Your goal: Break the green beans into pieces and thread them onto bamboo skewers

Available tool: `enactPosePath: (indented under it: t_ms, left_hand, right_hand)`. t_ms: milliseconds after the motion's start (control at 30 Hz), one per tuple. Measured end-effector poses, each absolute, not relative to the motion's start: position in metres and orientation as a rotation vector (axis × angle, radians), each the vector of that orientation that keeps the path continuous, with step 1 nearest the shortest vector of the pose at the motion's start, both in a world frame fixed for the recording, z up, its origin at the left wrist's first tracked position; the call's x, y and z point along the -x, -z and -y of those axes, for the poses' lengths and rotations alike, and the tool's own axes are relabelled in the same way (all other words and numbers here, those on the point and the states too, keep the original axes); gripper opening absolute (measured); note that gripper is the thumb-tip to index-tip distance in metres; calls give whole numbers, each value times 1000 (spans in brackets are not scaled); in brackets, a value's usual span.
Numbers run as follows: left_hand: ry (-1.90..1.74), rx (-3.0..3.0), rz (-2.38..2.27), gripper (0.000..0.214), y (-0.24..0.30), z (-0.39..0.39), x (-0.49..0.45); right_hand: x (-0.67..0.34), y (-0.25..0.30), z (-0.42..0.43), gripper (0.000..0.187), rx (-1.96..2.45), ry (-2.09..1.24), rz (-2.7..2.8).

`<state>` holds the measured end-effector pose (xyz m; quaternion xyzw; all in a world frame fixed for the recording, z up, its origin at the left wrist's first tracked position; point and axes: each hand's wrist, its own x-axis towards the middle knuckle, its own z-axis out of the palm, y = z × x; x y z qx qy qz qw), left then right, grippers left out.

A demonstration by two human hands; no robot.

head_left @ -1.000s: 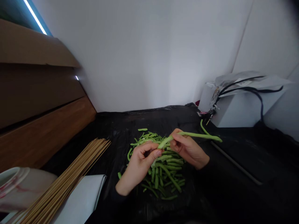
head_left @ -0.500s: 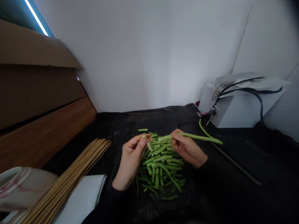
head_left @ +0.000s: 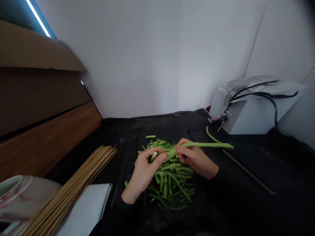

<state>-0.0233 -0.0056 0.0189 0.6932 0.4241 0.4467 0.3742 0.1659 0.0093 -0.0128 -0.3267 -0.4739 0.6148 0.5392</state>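
My right hand (head_left: 195, 160) is closed in a pinch on a long green bean (head_left: 209, 145). The bean sticks out to the right and bends back at its far end. Its near end reaches my left hand (head_left: 144, 168), whose thumb and fingers are closed on it. A short cut piece of bean (head_left: 153, 156) also sits within the curled left fingers. Under both hands lies a heap of short green bean pieces (head_left: 172, 185). One loose piece (head_left: 150, 136) rests just beyond the heap.
Black plastic sheeting (head_left: 133, 126) covers the surface. At left are a bundle of thin wooden sticks (head_left: 83, 173), a folded white sheet (head_left: 86, 206) and a stained white container (head_left: 31, 193). A dark rod (head_left: 248, 172) lies at right, before a white box (head_left: 251, 114) with black straps.
My left hand has moved right to the long bean's near end and gripped it, with the short piece now deeper in its fingers. The right hand has shifted slightly left.
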Motion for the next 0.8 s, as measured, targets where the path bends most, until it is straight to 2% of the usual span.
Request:
enactPosePath:
  t_ms: [267,367,500,667,800]
  left_hand:
    - [-1211,-1878,-1166,14,-16,5,19]
    - [-1113,-1957,-1106,15,-17,4,21]
    - [-995,-1911,-926,28,-19,3,27]
    - [-977,-1742,-929,53,-18,3,33]
    - [-949,-1786,-1018,37,-22,4,30]
  right_hand:
    - [-170,11,-13,24,632,-1629,789]
    - [-173,8,-15,24,612,-1648,736]
    - [-177,3,-12,25,590,-1663,844]
    - [-176,-1,-6,25,609,-1646,1009]
    - [-173,0,-4,25,683,-1565,1146]
